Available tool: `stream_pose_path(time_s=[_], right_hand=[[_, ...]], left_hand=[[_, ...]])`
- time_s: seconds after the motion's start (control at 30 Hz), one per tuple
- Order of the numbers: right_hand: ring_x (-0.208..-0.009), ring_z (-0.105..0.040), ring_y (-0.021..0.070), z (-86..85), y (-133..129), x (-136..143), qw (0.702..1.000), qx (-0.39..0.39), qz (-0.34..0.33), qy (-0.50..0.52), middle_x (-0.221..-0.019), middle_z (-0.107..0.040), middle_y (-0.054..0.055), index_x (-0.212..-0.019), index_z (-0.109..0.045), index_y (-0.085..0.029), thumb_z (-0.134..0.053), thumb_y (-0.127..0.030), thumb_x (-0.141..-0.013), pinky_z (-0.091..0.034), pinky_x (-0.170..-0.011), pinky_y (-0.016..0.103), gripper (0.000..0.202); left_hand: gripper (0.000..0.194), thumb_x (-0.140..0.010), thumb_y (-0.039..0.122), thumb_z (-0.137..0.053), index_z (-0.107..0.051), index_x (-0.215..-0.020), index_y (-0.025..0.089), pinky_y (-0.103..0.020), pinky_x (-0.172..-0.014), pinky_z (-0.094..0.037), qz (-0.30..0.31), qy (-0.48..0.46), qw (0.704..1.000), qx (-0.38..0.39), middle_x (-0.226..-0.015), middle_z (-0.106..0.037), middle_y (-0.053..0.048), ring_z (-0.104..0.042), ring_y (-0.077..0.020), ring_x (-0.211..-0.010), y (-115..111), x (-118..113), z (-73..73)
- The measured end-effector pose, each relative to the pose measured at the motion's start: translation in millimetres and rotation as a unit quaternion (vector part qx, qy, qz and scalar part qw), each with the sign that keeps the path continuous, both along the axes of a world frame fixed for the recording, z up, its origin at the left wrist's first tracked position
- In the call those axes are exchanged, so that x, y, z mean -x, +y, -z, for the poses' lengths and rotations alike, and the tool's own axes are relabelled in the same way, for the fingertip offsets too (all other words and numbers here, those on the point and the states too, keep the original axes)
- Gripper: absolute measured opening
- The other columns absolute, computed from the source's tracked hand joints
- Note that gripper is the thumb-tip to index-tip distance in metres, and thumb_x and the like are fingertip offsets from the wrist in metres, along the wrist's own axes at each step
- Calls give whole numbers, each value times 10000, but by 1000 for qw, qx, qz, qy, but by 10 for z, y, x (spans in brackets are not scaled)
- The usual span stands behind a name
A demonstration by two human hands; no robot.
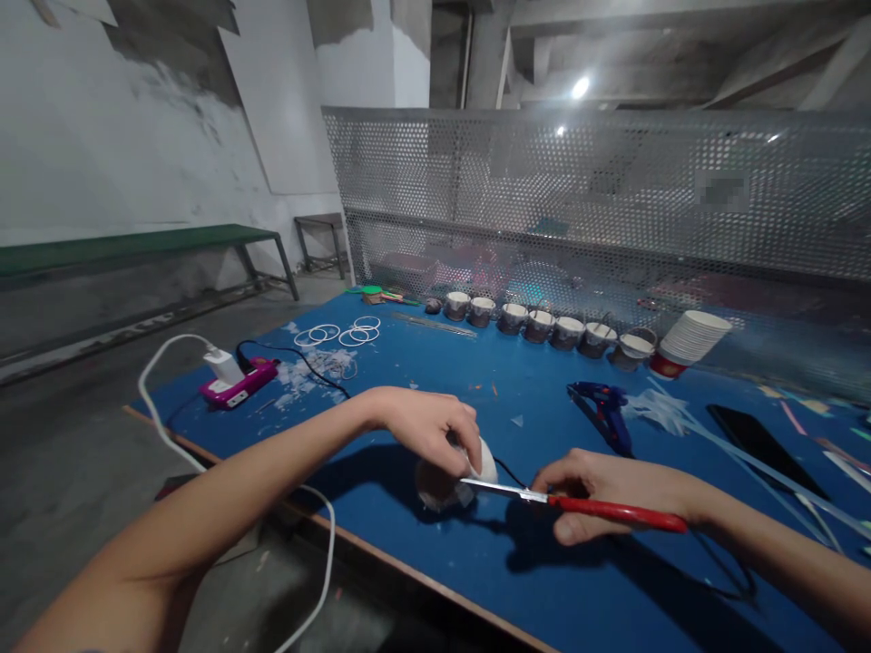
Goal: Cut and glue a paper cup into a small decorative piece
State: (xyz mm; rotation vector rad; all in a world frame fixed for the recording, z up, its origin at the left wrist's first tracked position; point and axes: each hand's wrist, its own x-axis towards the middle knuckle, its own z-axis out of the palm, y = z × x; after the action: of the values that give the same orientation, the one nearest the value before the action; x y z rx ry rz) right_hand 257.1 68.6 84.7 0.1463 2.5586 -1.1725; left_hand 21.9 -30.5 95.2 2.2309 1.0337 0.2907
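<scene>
Near the table's front edge, my left hand is closed, fingers bent down onto a small cup. Its side looks greyish brown, with a white part showing beyond my fingers; much of it is hidden under the hand. My right hand is closed around the red handles of a pair of scissors. The scissor blades point left, and their tip meets the cup just below my left fingertips. Whether the blades are cutting into anything, I cannot tell.
Several similar cups line the back by a perforated metal screen. Stacked paper cups, a blue glue gun and a phone are right. White rings and a purple power strip with cables are left.
</scene>
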Motion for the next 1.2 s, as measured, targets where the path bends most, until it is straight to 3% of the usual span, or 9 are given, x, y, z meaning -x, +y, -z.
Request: stream_pose_path(time_s=[0.2, 0.37, 0.5, 0.67, 0.77, 0.83, 0.93, 1.1, 1.2], right_hand=[[-509, -344, 84, -4, -14, 20, 1000, -24, 9, -14, -578, -451, -38, -854, -669, -121, -576, -589, -802, -275, -461, 200, 479], [-479, -312, 78, 42, -64, 9, 997, -65, 23, -34, -534, -381, -63, -810, -680, -140, -662, -598, -724, -248, -438, 202, 467], [-519, -378, 110, 72, -95, -72, 990, -127, 59, -30, -565, -451, -38, -921, -675, -151, -698, -570, -692, -282, -470, 216, 478], [-557, -352, 103, 154, -63, -191, 988, -35, 140, 52, -637, -432, -43, -971, -628, -165, -682, -496, -734, -310, -507, 213, 411], [-573, -402, 106, 276, -92, -142, 958, 60, 247, 135, -689, -473, -27, -994, -570, -160, -608, -496, -798, -357, -534, 225, 391], [-568, -458, 120, 370, -152, -20, 918, 118, 331, 186, -689, -522, -13, -1033, -527, -155, -580, -527, -802, -386, -533, 239, 441], [-641, -528, 155, 494, -262, 259, 847, 138, 437, 268, -746, -582, 19, -1031, -499, -158, -687, -493, -690, -431, -579, 264, 513], [-681, -559, 156, 617, -328, 646, 777, 221, 459, 369, -775, -612, 4, -1001, -477, -193, -753, -346, -594, -457, -629, 265, 515], [-582, -515, 131, 678, -304, 670, 783, 216, 453, 367, -669, -576, -30, -960, -493, -187, -712, -267, -599, -428, -554, 245, 430]], left_hand=[[200, -672, 114, -617, -767, -749, 222, -237, -694, -457, -6, 5, 1000, 3, -680, -727, 5, -576, -148, -635, 14, -39, -6], [189, -743, 149, -593, -757, -825, 196, -245, -739, -448, -18, 21, 999, -21, -774, -729, -22, -584, -161, -751, 14, 17, 18], [204, -833, 254, -562, -740, -906, 188, -246, -769, -432, -91, 10, 995, -46, -851, -721, -42, -577, -159, -833, -21, 124, 19], [245, -874, 267, -494, -720, -916, 180, -249, -732, -438, -184, -34, 982, -37, -849, -675, -43, -574, -154, -827, -103, 247, 52], [240, -857, 222, -471, -705, -893, 184, -244, -715, -440, -220, -51, 972, -59, -863, -643, -30, -557, -151, -829, -142, 262, 97], [215, -831, 200, -487, -696, -878, 184, -260, -749, -437, -245, -51, 964, -92, -856, -629, -21, -546, -156, -839, -157, 241, 134], [200, -820, 212, -500, -689, -879, 183, -279, -773, -437, -281, -69, 949, -129, -840, -627, -20, -542, -166, -846, -169, 175, 194], [229, -832, 264, -486, -694, -879, 182, -263, -720, -449, -330, -119, 925, -146, -820, -606, -30, -550, -162, -795, -217, 58, 238], [222, -826, 279, -491, -690, -818, 182, -258, -688, -446, -357, -137, 912, -151, -775, -607, -26, -547, -160, -751, -263, 52, 225]])
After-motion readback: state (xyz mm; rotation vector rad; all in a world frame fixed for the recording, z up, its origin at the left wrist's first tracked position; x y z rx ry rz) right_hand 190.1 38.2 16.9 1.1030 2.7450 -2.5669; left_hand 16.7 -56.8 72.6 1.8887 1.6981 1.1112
